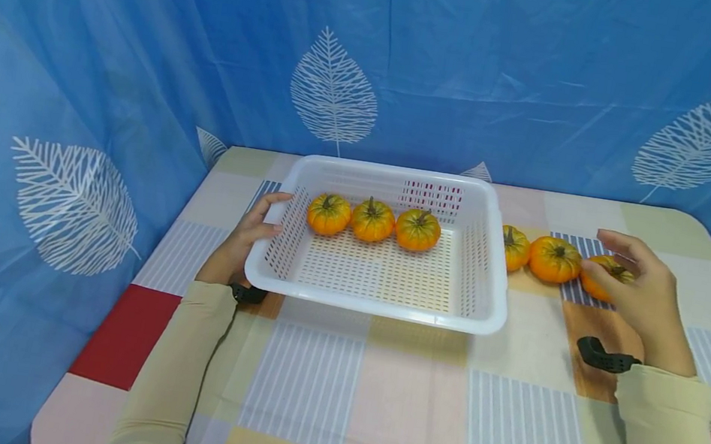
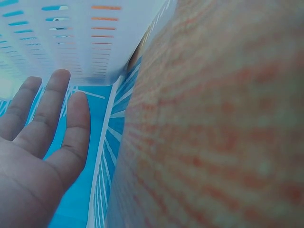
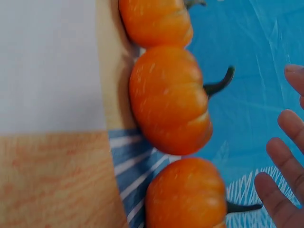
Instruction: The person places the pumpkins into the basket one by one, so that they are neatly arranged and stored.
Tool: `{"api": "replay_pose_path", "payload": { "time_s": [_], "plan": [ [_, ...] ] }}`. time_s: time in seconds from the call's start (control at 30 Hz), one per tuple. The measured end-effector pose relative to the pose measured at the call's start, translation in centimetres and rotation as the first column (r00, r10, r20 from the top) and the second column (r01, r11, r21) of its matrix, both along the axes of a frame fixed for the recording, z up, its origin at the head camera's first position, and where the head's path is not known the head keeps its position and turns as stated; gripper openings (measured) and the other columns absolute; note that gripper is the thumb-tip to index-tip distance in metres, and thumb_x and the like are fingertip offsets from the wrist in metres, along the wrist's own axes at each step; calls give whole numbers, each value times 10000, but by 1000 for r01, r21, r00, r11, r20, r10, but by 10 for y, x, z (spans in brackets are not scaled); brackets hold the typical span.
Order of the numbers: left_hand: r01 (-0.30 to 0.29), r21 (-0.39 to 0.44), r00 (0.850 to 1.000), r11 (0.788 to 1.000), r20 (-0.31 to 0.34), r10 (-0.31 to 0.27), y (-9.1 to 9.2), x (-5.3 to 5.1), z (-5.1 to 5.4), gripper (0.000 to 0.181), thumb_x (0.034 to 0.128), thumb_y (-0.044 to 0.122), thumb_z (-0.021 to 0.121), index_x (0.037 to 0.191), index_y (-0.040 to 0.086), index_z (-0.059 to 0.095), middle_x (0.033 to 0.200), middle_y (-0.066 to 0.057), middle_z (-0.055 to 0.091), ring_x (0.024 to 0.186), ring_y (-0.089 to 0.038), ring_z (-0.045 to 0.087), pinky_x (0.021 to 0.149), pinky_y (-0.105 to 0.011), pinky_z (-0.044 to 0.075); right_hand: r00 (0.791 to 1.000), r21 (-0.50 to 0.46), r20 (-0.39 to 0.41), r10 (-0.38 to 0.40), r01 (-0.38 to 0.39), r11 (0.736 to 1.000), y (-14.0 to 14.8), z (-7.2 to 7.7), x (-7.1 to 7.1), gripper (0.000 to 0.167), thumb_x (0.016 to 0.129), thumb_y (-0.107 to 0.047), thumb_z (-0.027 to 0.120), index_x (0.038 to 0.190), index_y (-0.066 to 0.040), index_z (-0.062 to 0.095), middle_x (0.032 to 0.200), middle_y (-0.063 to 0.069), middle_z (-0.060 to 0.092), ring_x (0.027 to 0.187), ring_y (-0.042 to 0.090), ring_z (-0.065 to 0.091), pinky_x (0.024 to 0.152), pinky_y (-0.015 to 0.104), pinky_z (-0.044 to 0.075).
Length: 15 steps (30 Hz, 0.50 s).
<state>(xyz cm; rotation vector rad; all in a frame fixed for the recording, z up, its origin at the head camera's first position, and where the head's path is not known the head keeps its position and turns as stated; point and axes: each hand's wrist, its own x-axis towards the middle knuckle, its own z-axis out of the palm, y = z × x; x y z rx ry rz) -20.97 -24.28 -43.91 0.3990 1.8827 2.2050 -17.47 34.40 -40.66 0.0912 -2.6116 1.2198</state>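
Note:
Inside the white plastic basket (image 1: 377,309), three small orange pumpkins (image 1: 372,221) sit in a row near its back wall. My left hand (image 1: 242,238) is at the basket's left rim, with thumb and a fingertip touching it; the left wrist view shows fingers (image 2: 78,121) straight and spread beside the perforated wall. To the right of the basket, three more pumpkins (image 1: 555,260) form a row on the table. My right hand (image 1: 645,285) hovers around the rightmost pumpkin (image 3: 187,192), fingers spread and loosely bent, and partly covers it in the head view.
A patchwork-checked cloth covers the table (image 1: 411,412). Blue curtain (image 1: 432,66) with white leaf prints hangs behind the table and along its left side. Dark wrist cameras (image 1: 605,357) are strapped at both wrists.

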Motion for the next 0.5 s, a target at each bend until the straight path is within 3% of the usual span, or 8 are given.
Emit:
{"api": "replay_pose_path", "payload": {
  "time_s": [0.17, 0.33, 0.5],
  "plan": [
    [-8, -16, 1000, 1000, 5, 8, 0, 1, 0, 547, 986, 82, 418, 1463, 347, 447, 1772, -152, 143, 1409, -442, 370, 964, -440, 567, 998, -35, -43, -53, 51, 998, 7, -5, 3, 553, 1044, -119, 713, 1565, -53, 540, 1492, -177, 566, 1390, -45, 456, 1266, 247, 247],
    [-16, -11, 1000, 1000, 5, 16, 0, 1, 0, 536, 984, 83, 427, 1442, 360, 465, 1767, -136, 160, 1393, -450, 383, 933, -417, 589, 993, -77, -69, -99, 94, 993, 10, -6, 4, 547, 1034, -83, 714, 1554, -42, 549, 1488, -174, 582, 1452, 16, 453, 1301, 315, 192],
    [-8, 0, 1000, 1000, -3, 8, 0, 0, -1, 540, 979, 70, 421, 1428, 364, 475, 1765, -149, 156, 1388, -441, 378, 928, -403, 588, 993, -34, -33, -114, 113, 993, 15, -10, 4, 592, 1044, -78, 695, 1584, 18, 473, 1630, 42, 518, 1551, 109, 380, 1302, 314, 180]
  ]
}}
